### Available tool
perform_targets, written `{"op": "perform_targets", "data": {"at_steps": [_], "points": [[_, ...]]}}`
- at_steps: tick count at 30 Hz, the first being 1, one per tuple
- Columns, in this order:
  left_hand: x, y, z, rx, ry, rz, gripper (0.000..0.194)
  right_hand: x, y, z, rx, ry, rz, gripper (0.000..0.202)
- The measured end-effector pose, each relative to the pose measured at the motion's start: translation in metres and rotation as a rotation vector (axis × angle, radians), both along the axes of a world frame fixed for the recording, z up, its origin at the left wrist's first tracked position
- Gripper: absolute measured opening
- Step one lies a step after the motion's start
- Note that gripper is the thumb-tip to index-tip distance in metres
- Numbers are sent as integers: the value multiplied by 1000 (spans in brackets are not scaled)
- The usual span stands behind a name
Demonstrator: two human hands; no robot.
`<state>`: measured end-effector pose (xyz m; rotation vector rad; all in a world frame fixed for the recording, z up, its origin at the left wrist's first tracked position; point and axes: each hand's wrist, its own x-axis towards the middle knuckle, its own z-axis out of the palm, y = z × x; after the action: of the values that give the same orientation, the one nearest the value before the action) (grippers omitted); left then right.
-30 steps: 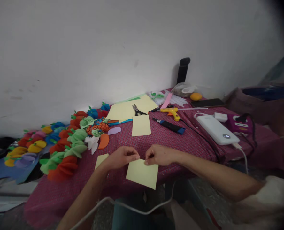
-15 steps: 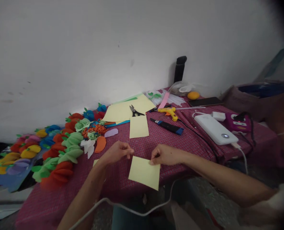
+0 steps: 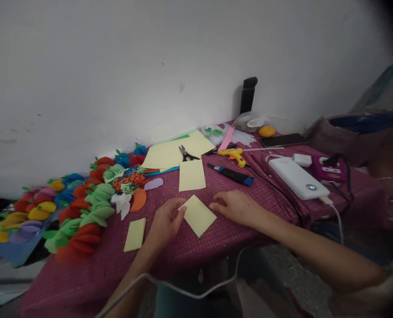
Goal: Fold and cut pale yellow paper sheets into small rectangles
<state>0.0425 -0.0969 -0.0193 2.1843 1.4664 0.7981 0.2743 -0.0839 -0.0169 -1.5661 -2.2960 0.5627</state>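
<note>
A pale yellow square of paper lies turned like a diamond near the front edge of the checked cloth. My left hand pinches its left corner between thumb and fingers. Just off its right corner, my right hand is open, thumb and fingers slightly apart, holding nothing. Behind it lies another yellow square. A narrow yellow paper piece rests left of my left hand.
Black-handled cutters lie on large yellow sheets. Right of centre are a yellow glue gun, a blue-black cutter and a white power bank. Colourful paper shapes crowd the left. Another person's arm shows far right.
The square has moved up and turned to a diamond. My right hand has let go of it; my left hand has come onto its corner. The narrow yellow piece now shows fully.
</note>
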Motion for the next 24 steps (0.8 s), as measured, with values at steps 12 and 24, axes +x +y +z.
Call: {"op": "perform_targets", "data": {"at_steps": [12, 24], "points": [[0, -19, 9, -111, 295, -493, 61, 50, 70, -24, 338, -268, -84, 40], [-5, -3, -9, -142, 235, -464, 48, 59, 80, -35, 269, -243, -137, 38]]}}
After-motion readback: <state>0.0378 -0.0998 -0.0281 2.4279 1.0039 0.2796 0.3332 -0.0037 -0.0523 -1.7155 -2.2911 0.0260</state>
